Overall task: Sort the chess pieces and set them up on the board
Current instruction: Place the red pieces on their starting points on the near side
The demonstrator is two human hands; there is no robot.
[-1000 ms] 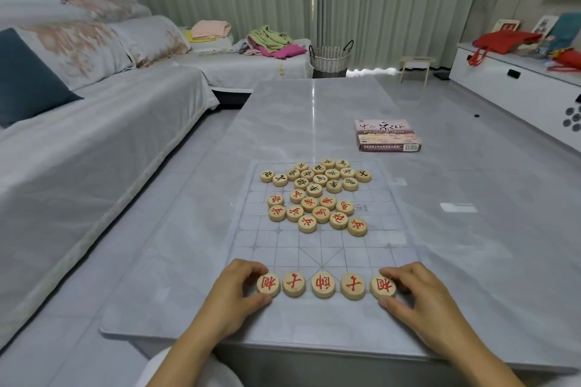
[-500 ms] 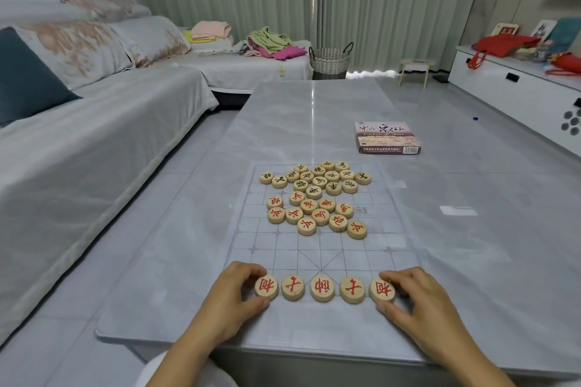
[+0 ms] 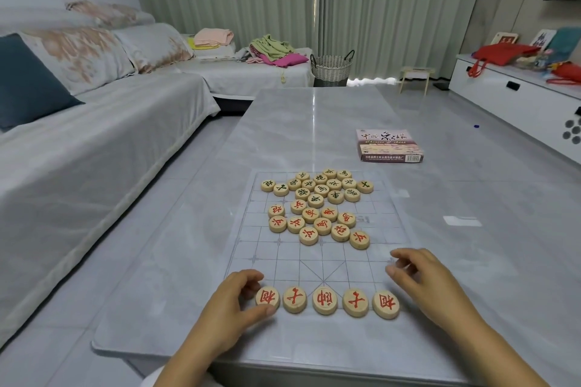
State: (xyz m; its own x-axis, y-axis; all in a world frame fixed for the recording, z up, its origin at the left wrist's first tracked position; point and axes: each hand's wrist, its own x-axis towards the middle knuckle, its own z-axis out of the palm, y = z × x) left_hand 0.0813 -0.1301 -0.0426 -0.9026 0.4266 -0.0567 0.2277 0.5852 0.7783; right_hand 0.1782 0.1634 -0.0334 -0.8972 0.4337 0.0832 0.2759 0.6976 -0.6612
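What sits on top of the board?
A near row of five red pieces, a loose red cluster and a dark-lettered cluster. The left hand covers an edge of the leftmost piece.

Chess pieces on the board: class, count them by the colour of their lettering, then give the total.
Red-lettered pieces: 16 (5 in the near row, 11 in the pile)
Dark-lettered pieces: 16
Total: 32
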